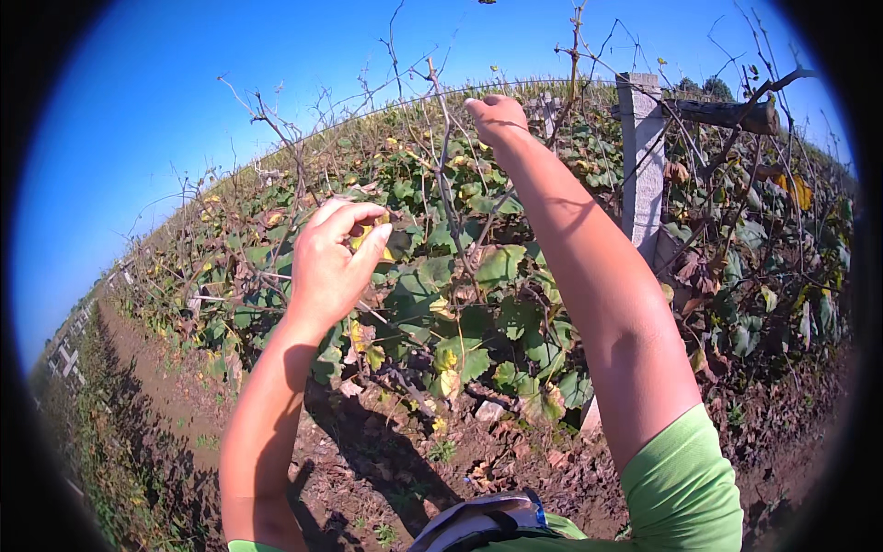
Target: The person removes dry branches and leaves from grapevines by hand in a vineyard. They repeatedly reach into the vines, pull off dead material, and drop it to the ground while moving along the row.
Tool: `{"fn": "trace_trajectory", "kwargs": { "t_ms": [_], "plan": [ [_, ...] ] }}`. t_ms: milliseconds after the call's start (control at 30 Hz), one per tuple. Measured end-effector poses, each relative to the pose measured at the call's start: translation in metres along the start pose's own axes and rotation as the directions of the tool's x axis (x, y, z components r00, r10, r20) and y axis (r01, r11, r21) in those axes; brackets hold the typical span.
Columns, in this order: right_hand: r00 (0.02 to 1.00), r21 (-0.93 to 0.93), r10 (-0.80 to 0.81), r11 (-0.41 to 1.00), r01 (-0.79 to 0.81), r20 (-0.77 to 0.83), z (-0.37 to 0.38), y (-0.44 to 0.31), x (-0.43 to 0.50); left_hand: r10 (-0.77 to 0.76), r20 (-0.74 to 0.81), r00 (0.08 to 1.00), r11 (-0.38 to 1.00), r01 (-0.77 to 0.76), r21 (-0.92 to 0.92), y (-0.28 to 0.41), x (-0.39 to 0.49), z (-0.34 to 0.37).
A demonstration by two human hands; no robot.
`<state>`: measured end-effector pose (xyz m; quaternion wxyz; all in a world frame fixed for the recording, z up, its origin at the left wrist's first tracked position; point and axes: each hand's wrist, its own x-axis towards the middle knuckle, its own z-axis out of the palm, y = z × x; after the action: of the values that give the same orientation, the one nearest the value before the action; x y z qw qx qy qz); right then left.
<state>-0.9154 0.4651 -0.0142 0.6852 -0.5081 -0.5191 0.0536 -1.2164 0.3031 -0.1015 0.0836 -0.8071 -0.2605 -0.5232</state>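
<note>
My left hand point(334, 259) is raised in front of the vine row. Its fingers curl toward the thumb with a gap between, and I see nothing held in it; a yellow leaf point(372, 238) shows behind the gap. Higher and farther out, my right hand point(498, 119) reaches up to the level of the trellis wire point(414, 100). Its fingers are bent and mostly turned away, so whether it grips the wire or a shoot is hidden. Between the hands rises a bare grapevine cane point(445, 159). Green and yellowing grape leaves point(500, 265) hang below.
A concrete trellis post point(641, 159) stands right of my right forearm, with a wooden crossbeam point(724, 115) beside its top. Bare shoots point(576, 62) stick up around the wire. Leaf litter and stones point(490, 412) lie on the soil. A dirt path point(148, 366) runs along the left.
</note>
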Motion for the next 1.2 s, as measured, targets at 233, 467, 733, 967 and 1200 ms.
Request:
{"fn": "trace_trajectory", "kwargs": {
  "t_ms": [233,467,733,967,1200],
  "plan": [
    [0.987,0.490,0.054,0.863,-0.122,0.150,0.029,0.001,0.015,0.095,-0.097,0.991,0.994,-0.089,0.070,-0.017,0.095,0.029],
    [1.000,0.281,0.010,0.960,-0.006,-0.015,0.006,0.009,-0.007,0.248,-0.048,0.968,0.958,-0.237,0.162,-0.036,0.195,0.109],
    [0.995,0.211,0.025,0.976,-0.045,0.096,-0.011,-0.002,-0.016,0.196,-0.065,0.979,0.972,-0.185,0.145,-0.051,0.236,0.161],
    [0.989,0.224,0.104,0.967,-0.126,0.106,-0.020,0.006,-0.008,0.277,-0.071,0.958,0.955,-0.267,0.130,-0.068,0.242,0.176],
    [0.989,0.078,0.117,0.989,-0.124,0.094,-0.031,0.006,0.017,0.178,-0.010,0.984,0.982,-0.177,0.074,-0.064,0.245,0.166]
  ]
}}
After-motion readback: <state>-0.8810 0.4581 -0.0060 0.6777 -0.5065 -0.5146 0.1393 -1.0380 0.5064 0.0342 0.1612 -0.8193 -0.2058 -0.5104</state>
